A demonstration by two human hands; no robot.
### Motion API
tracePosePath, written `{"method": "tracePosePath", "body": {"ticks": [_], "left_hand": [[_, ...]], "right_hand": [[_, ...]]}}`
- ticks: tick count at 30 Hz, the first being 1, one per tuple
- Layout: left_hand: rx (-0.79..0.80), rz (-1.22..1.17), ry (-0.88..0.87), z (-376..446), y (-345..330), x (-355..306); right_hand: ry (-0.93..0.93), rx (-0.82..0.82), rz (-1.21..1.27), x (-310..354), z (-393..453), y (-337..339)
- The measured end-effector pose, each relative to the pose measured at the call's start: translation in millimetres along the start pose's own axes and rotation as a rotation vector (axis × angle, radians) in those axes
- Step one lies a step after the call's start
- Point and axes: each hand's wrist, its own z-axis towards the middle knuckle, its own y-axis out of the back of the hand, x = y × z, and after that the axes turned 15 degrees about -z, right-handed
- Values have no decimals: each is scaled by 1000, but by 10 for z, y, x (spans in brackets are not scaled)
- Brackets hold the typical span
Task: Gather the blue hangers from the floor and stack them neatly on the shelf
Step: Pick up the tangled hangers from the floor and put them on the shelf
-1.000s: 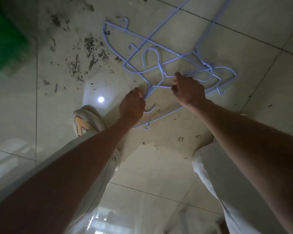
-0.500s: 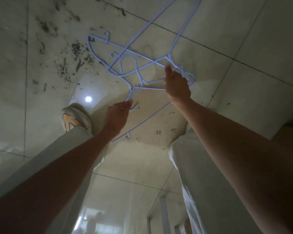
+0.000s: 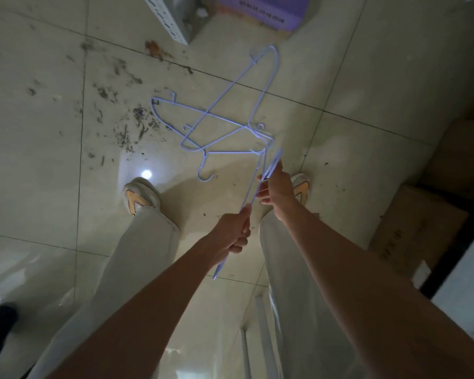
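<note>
Blue hangers (image 3: 219,124): thin wire, several tangled in one cluster, held above the tiled floor (image 3: 52,165) in front of the person's feet. Left hand (image 3: 231,236): fingers curled tight round the lower wires of the cluster. Right hand (image 3: 275,188): pinches wires just above the left hand. Shoes (image 3: 138,196): pale with orange marks, under light trousers. Cardboard box (image 3: 416,228): at right, on the floor. Dark debris scattered on tiles at left.
</note>
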Motion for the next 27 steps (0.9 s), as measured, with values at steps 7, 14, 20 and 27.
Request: {"method": "tracePosePath", "body": {"ticks": [7,14,20,27], "left_hand": [[30,-70,-8,-239,150,25],[134,-234,41,-585,487,-49],[136,-172,54,-1334,828,-104],[139,-181,44,-1776,1301,-264]], "right_hand": [[47,109,-162,85,86,153],[-5,-138,-162,0,306,55],[66,-100,-110,92,266,-119],[20,244,224,795,167,-486]]}}
